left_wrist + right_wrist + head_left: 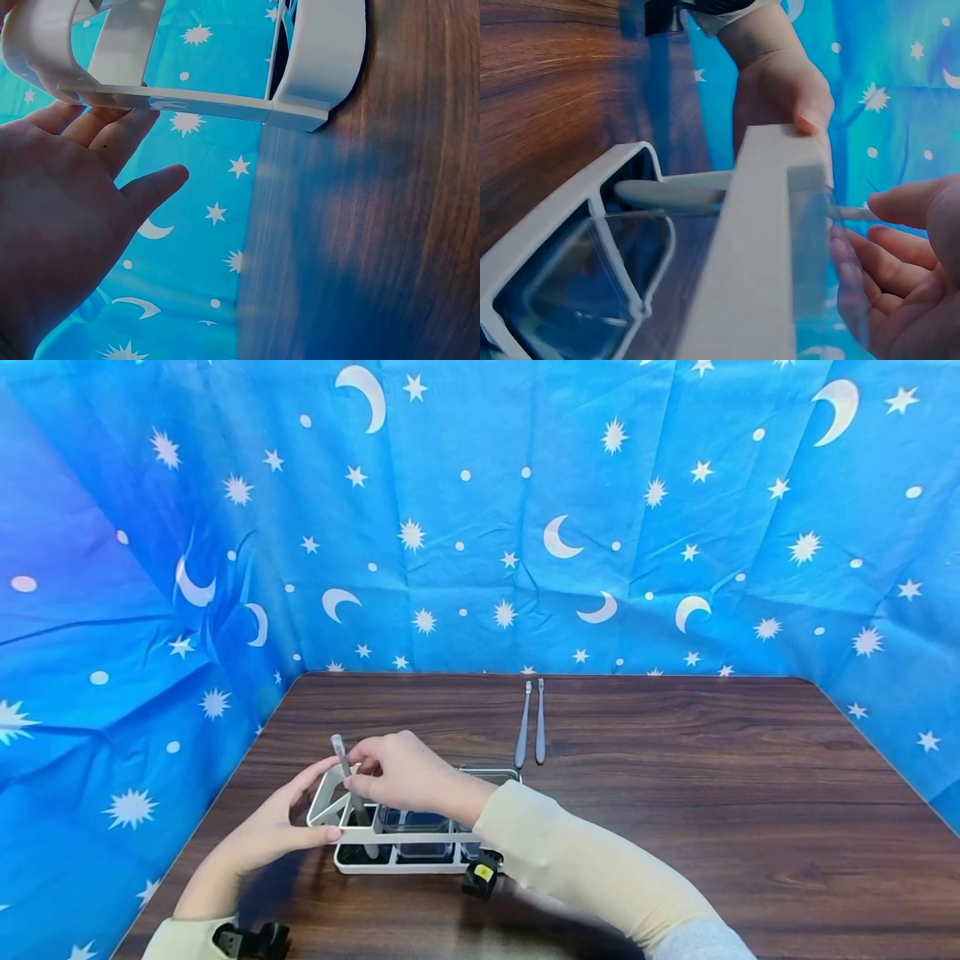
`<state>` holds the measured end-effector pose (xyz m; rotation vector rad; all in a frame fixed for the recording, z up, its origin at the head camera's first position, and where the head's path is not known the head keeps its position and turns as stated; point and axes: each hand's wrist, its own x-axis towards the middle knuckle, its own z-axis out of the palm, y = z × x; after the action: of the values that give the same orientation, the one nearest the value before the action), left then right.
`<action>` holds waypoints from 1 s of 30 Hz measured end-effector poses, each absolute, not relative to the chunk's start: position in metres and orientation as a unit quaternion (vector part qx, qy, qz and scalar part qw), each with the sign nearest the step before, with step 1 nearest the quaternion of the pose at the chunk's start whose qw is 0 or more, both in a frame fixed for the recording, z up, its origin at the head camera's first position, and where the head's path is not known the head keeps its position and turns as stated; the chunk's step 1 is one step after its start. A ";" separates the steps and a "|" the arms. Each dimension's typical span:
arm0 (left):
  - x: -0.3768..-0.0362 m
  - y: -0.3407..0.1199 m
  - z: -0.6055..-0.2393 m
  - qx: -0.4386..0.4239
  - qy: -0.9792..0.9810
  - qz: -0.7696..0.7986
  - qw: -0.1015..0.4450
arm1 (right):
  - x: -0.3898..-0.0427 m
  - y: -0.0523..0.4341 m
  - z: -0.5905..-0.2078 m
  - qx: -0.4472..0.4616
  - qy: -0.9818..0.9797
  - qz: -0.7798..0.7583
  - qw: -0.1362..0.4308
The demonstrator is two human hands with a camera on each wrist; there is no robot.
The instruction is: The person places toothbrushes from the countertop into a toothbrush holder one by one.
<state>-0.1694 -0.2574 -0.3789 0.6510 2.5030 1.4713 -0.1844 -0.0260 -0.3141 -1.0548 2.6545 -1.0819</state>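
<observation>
r hand [397, 772] pinches utensil [349, 777] in organizer [408, 860], l hand [281, 827] steadying.

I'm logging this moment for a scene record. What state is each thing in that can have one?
Left hand: open, fingers straight against the organizer's left end.
Right hand: pinches the utensil's handle.
Utensil: nearly upright, lower end inside the leftmost compartment.
White organizer: flat on the table, clear inserts seated in its compartments.
Two utensils: lying side by side on the table, untouched.
</observation>
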 end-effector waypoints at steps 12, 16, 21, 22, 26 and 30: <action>-0.170 -0.256 -0.380 0.229 0.842 0.483 0.069 | -0.232 0.077 -0.301 -0.203 0.881 -0.425 -0.039; -0.169 -0.258 -0.380 0.226 0.847 0.476 0.065 | -0.249 0.118 -0.312 -0.129 0.876 -0.464 -0.035; -0.168 -0.259 -0.380 0.221 0.856 0.464 0.056 | -0.263 0.148 -0.330 -0.049 0.867 -0.495 -0.013; -0.168 -0.259 -0.381 0.222 0.855 0.466 0.055 | -0.265 0.151 -0.335 -0.036 0.868 -0.495 -0.009; -0.169 -0.259 -0.380 0.227 0.852 0.468 0.054 | -0.272 0.159 -0.352 0.003 0.875 -0.484 0.001; -0.169 -0.259 -0.381 0.227 0.852 0.468 0.060 | -0.281 0.164 -0.370 0.029 0.871 -0.490 0.016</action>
<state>-0.1687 -0.2586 -0.3806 0.6865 2.5791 1.4158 -0.2814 0.1645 -0.3697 0.0898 2.7090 -1.5241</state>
